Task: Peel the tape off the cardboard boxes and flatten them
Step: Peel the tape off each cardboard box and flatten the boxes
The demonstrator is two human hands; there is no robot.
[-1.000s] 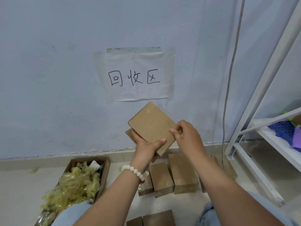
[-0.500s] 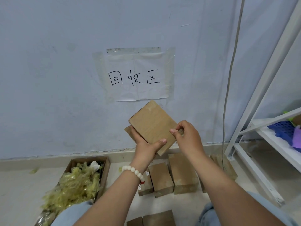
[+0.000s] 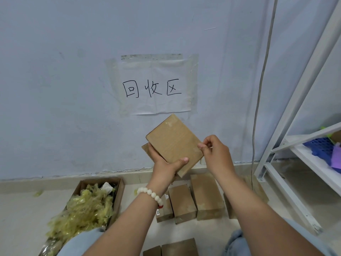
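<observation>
A small brown cardboard box is held up in front of the wall, tilted with one broad face toward me. My left hand grips it from below, thumb across the lower front face and fingers behind. My right hand is at the box's right corner, thumb and forefinger pinched together at the edge; whether a tape end lies between them I cannot tell. Several taped boxes stand on the floor below, by the wall.
An open carton at lower left is filled with crumpled yellowish tape. A white metal shelf stands at right, holding a blue basket. Two more boxes lie near my knees. A paper sign is taped on the wall.
The box has risen slightly. My right hand's fingertips shifted from the box's right edge to a pinch just off its right corner.
</observation>
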